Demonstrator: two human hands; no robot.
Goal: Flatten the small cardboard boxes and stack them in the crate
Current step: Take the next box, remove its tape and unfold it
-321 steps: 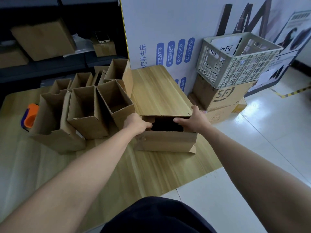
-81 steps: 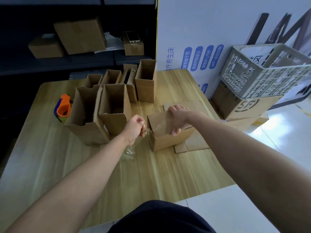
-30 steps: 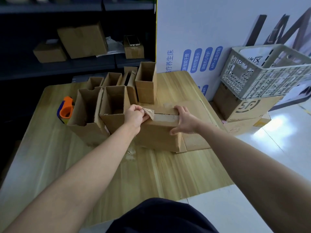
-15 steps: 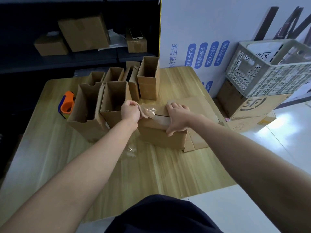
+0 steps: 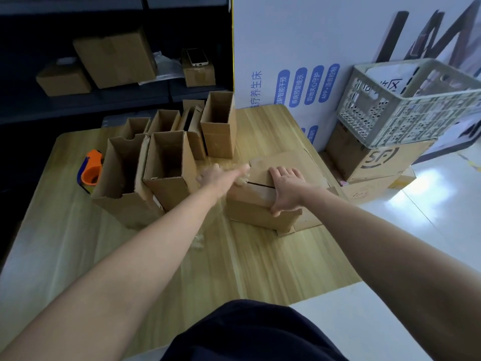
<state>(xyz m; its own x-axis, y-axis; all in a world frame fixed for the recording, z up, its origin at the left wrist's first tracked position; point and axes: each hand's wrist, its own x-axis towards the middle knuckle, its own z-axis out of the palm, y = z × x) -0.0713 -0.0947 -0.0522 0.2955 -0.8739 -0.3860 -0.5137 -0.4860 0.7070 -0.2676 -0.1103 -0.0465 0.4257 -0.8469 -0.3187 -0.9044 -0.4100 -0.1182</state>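
Note:
A closed small cardboard box [image 5: 256,213] stands on the wooden table [image 5: 156,261], partly on a flattened cardboard piece [image 5: 291,161]. My right hand [image 5: 286,191] presses flat on the box top, thumb down its front face. My left hand [image 5: 220,178] is motion-blurred at the box's left top corner and pinches a crumpled strip of tape [image 5: 242,179]. A dark slit shows along the top seam. Several upright open boxes [image 5: 169,165] stand to the left. The grey plastic crate [image 5: 416,108] sits on brown cartons right of the table.
An orange tape dispenser [image 5: 91,171] lies by the leftmost open box [image 5: 122,178]. A clear scrap of tape [image 5: 199,242] lies on the table under my left forearm. Dark shelves with cartons stand behind, a white printed panel [image 5: 312,43] at the back right.
My left hand has peeled the tape off the box's top seam and swung right with it. My right hand has stayed pressed on the box top.

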